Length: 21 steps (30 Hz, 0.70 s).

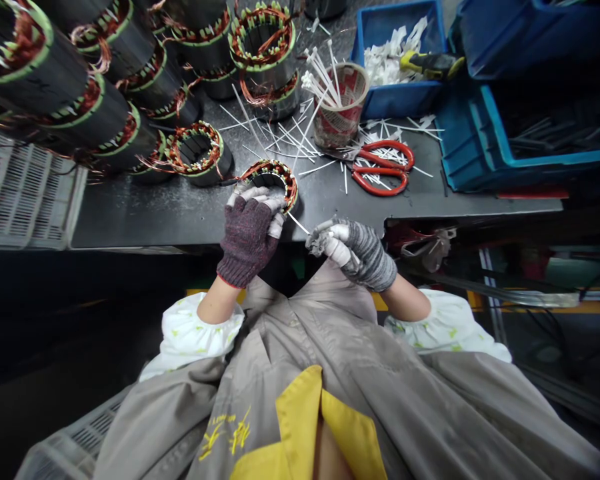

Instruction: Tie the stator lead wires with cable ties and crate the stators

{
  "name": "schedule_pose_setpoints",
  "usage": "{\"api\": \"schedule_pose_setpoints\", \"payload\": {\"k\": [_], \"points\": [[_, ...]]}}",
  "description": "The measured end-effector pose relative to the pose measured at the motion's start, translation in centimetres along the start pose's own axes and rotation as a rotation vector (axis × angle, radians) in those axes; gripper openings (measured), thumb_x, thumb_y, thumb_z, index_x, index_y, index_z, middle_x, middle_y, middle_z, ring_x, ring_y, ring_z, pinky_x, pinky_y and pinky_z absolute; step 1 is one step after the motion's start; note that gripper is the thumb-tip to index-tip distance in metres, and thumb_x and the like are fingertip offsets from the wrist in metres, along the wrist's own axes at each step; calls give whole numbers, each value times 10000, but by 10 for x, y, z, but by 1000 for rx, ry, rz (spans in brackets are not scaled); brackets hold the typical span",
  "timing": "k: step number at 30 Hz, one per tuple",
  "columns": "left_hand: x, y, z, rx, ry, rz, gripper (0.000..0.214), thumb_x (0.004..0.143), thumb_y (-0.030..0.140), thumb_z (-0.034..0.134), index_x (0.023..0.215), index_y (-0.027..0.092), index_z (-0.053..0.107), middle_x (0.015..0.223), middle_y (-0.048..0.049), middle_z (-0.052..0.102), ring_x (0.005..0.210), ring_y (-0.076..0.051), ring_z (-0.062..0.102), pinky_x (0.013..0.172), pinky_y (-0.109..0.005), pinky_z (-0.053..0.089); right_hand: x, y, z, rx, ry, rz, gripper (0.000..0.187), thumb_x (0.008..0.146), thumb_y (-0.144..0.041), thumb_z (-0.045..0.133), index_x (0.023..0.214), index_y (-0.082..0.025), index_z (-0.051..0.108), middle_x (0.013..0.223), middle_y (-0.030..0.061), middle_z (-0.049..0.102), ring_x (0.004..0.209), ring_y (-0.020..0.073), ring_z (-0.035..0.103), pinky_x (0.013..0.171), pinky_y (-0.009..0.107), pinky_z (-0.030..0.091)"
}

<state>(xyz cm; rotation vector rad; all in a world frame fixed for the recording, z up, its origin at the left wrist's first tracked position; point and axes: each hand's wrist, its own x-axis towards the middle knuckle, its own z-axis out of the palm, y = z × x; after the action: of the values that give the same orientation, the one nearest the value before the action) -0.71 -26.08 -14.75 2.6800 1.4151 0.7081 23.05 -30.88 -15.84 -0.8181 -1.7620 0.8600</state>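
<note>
Left of my right hand [353, 253], which pinches the tie [299, 223], my left hand [250, 230] holds the stator [291, 185]; I'd pull evenly, keeping that braced.

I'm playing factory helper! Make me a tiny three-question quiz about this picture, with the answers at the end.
1. True or false: the red-handled scissors lie on the bench.

2. What does the right hand hold?
A) a yellow-handled tool
B) a white strip
C) a blue box

3. What colour is the wire on the ring-shaped part that the left hand touches?

Key: 1. True. 2. B. 3. Reddish copper.
</note>
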Motion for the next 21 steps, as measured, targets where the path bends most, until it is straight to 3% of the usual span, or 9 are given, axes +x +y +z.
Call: {"api": "schedule_pose_setpoints", "payload": {"k": [5, 8, 12, 17, 21], "points": [[0, 0, 0, 2, 37, 15, 366, 1024, 315, 508, 1318, 220, 705, 1260, -95, 751, 1350, -280, 627, 1246, -525, 399, 9, 14, 12, 72, 108, 6, 419, 1121, -452, 473, 931, -224, 769, 947, 49, 801, 913, 183, 787, 893, 321, 650], [-2, -1, 4, 21, 29, 59, 411, 996, 298, 575, 1390, 295, 690, 1342, -79, 732, 1390, -295, 599, 1265, -562, 368, 9, 18, 16, 141, 214, 63, 430, 1103, -545, 500, 965, -246, 778, 994, 42, 808, 956, 197, 796, 905, 340, 661], [-4, -2, 13, 66, 49, 76, 379, 980, 291, 646, 1344, 368, 716, 1409, -50, 714, 1411, -310, 590, 1281, -610, 329, 6, 10, 18, 156, 327, 156, 398, 1051, -593, 599, 918, -264, 778, 994, 52, 810, 950, 222, 786, 880, 374, 662], [-4, 3, 18, -9, 96, -15, 382, 997, 334, 628, 1370, 260, 666, 1391, -107, 714, 1425, -306, 587, 1305, -610, 318, 10, 6, 26, 210, 328, 214, 361, 1013, -581, 667, 913, -244, 743, 990, 49, 787, 858, 197, 760, 805, 354, 644], [-6, 5, 19, -24, 130, -49, 404, 1002, 346, 599, 1376, 194, 624, 1356, -143, 716, 1415, -313, 595, 1299, -599, 341, 19, 17, 30, -65, 260, 359, 415, 946, -625, 703, 1068, -228, 712, 978, 58, 749, 803, 200, 710, 771, 360, 611]]}}
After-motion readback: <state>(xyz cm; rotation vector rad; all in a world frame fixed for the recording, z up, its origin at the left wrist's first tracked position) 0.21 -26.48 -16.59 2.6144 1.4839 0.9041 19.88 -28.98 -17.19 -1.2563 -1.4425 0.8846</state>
